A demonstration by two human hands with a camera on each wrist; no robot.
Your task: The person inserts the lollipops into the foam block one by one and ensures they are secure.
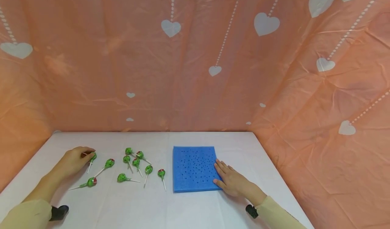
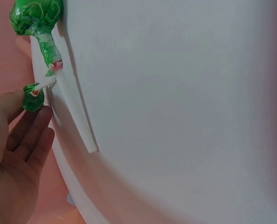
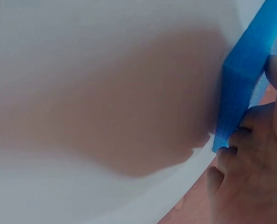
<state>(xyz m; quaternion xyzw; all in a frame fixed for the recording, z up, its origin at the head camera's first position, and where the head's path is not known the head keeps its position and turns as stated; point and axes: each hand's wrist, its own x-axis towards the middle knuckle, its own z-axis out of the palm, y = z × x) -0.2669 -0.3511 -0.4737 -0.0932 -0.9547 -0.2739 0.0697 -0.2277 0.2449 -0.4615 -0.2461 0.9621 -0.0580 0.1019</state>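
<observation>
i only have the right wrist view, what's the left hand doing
Observer: The left hand pinches a green-wrapped lollipop by its head.

Operator: ok and what does the top of the blue block look like

Observer: In the head view, the blue block is dotted on top with many small dark marks that look like holes.

Operator: any more lollipops around

Observer: Yes, nine other lollipops lie loose on the white tabletop, left of the block.

A white tabletop (image 1: 134,208) stretches out below, and up behind it rises a creased orange sheet (image 1: 195,93), pale hearts (image 1: 266,24) dangling on dotted lines (image 1: 172,5), orange flanking left and right!
</observation>
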